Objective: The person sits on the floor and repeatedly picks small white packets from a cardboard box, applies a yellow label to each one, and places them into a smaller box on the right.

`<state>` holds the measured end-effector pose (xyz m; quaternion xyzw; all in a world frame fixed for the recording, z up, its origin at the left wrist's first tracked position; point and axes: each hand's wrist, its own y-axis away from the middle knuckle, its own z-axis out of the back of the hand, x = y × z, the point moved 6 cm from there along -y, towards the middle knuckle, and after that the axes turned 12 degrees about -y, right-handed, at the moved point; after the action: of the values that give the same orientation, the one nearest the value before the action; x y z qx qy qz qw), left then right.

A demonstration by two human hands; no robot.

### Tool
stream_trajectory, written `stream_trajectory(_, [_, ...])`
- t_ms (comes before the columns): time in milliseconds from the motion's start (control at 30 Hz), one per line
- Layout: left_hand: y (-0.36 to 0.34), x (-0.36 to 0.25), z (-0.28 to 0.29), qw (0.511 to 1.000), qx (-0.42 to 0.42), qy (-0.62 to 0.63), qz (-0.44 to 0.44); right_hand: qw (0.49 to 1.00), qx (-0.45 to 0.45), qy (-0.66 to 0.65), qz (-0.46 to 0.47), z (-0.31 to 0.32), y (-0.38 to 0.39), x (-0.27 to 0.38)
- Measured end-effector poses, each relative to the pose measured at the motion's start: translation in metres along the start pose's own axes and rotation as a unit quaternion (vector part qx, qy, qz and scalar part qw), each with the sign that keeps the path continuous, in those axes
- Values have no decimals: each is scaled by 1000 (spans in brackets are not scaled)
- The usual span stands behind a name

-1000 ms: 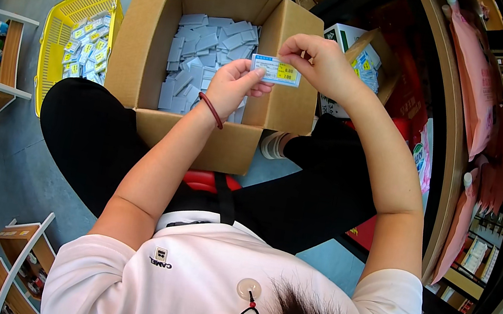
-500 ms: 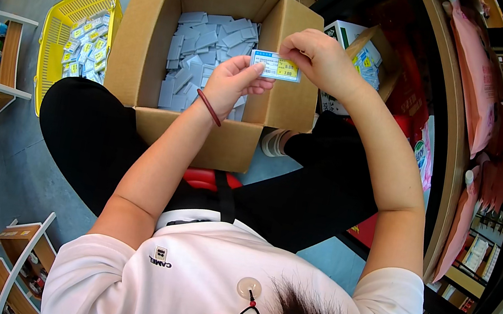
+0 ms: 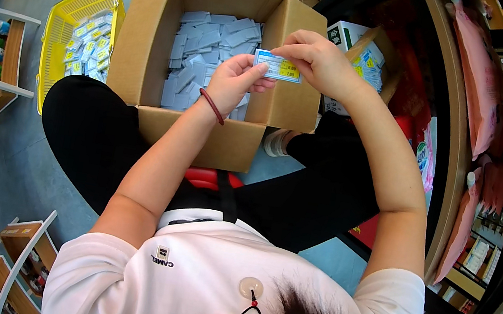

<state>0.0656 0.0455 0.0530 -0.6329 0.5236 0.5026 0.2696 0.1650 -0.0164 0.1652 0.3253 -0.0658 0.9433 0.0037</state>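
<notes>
- Pinching a small blue-and-yellow packet (image 3: 278, 66) between both hands, above the open cardboard box (image 3: 153, 25).
- left hand (image 3: 232, 81) grips packet's left end, fingers closed.
- right hand (image 3: 319, 63) grips its right end.
- box holds pale packets (image 3: 207, 48); yellow basket (image 3: 64, 16) sits left.

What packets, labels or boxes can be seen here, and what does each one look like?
Small card: pinched between left hand and right hand; rectangular, white, blue and yellow.
Cardboard box: open on the floor; brown, full of pale blue-white packets.
Yellow basket: left of the box, holding similar packets.
White carton: right of the box, green mark.
</notes>
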Motion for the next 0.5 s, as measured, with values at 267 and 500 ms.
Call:
stream_trajectory(267, [-8, 45, 20, 994, -58, 66, 66, 987, 55, -105, -108, -14, 1, -18])
stream_trajectory(500, [-12, 63, 78, 938, -264, 212, 69, 975, 134, -24, -173, -23, -15, -45])
